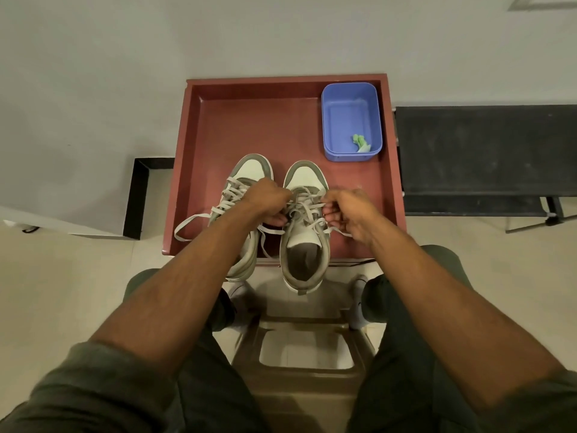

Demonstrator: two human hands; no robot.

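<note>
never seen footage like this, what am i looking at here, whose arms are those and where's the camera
There is no machine here. One camera sits on a person's head and looks down, so the two bare arms are the wearer's own. The left hand and the right hand each pinch the laces of one shoe with curled fingers, as if tying or threading them. A second shoe stands beside it, with a loose lace end trailing away. Both shoes rest on a red tray, their heels hanging over its near edge. In the tray's far right corner is a blue tub with a small green scrap inside.
</note>
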